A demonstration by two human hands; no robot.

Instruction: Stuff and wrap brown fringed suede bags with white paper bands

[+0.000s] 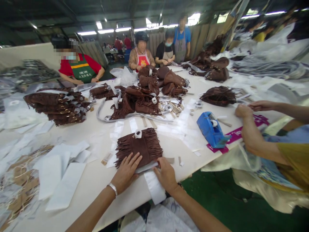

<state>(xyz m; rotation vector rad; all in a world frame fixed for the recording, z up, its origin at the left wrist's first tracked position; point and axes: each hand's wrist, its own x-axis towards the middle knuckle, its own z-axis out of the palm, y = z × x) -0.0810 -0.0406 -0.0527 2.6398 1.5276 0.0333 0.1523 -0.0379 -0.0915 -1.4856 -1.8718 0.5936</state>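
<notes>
A dark brown fringed bag [141, 146] lies flat on the table right in front of me, with white wrapping around its metal fitting near the top. Across its lower left part rests my left hand [126, 170], fingers stretched out and pressing on the leather. My right hand [165, 175] is closed at the bag's lower right corner, thumb and fingers pinched together; what lies between them is hidden. A pale grey strip [146, 167] runs along the bag's bottom edge towards that hand. White paper [154, 188] hangs over the table edge between my wrists.
A blue tape dispenser [212, 130] stands to the right, near a co-worker's hands [243, 110]. Stacked brown bags [58, 106] and more fringed bags [135, 101] lie further back. White paper sheets [64, 185] and brown tags [23, 183] spread at left. Several people stand across the table.
</notes>
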